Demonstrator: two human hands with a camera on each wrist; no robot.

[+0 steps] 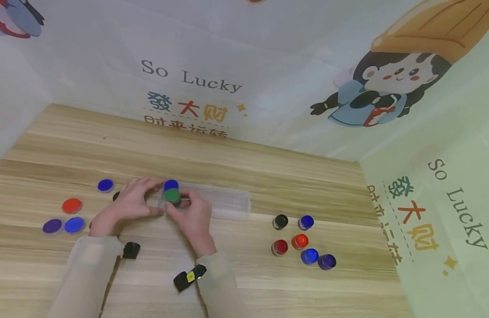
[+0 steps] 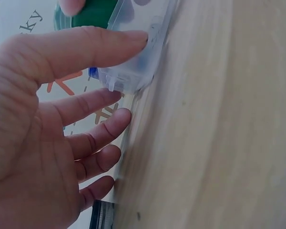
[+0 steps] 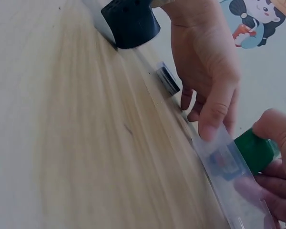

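A long clear plastic box (image 1: 228,202) lies on the table. My left hand (image 1: 133,201) holds its left end, thumb on the near side and index finger by the far side. Pinched between my right thumb and fingers is a small green paint jar (image 1: 173,195), over the left part of the box; the right hand (image 1: 194,218) comes from the near side. A blue paint jar (image 1: 171,184) stands just behind the green one at the box's left end. In the right wrist view the green jar (image 3: 255,150) is tilted beside the box wall (image 3: 212,167).
To the right stand several paint jars, among them a black jar (image 1: 280,221), a dark red jar (image 1: 280,247) and a purple jar (image 1: 327,262). Flat round discs lie at left, including an orange-red disc (image 1: 72,206). A black item (image 1: 116,196) is partly behind the left hand. Printed cloth walls surround the table.
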